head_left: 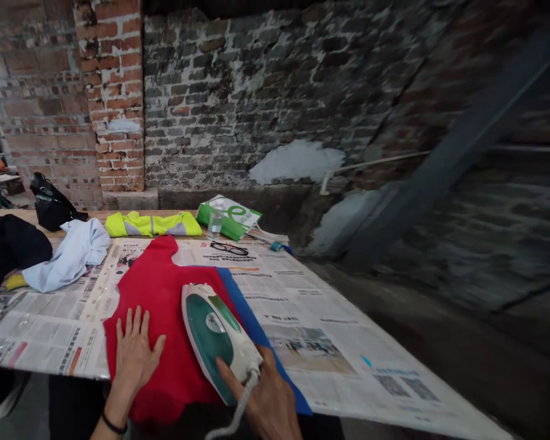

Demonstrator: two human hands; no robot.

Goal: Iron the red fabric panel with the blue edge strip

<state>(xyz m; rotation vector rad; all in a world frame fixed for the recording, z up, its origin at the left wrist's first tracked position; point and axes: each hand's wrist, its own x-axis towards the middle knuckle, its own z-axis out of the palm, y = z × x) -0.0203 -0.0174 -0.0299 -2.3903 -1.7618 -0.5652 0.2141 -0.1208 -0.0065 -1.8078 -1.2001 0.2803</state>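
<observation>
Red fabric (160,287) with a blue strip (247,311) along its right side lies on the newspaper-covered table. My left hand (136,348) rests flat on the red fabric at its left part, fingers spread. My right hand (268,391) is wrapped round the handle of a green and white iron (211,336). The iron is over the red fabric, right of my left hand, its tip pointing away from me. A pale cord (241,406) runs down from its rear. Whether the soleplate touches the cloth is hidden.
Behind the fabric are a yellow vest (153,224), a clear bottle (214,223), a green and white bag (231,217) and glasses (229,248). White cloth (73,256), dark cloth (11,253) and a black bag (52,205) are at left. A brick wall (238,91) stands beyond.
</observation>
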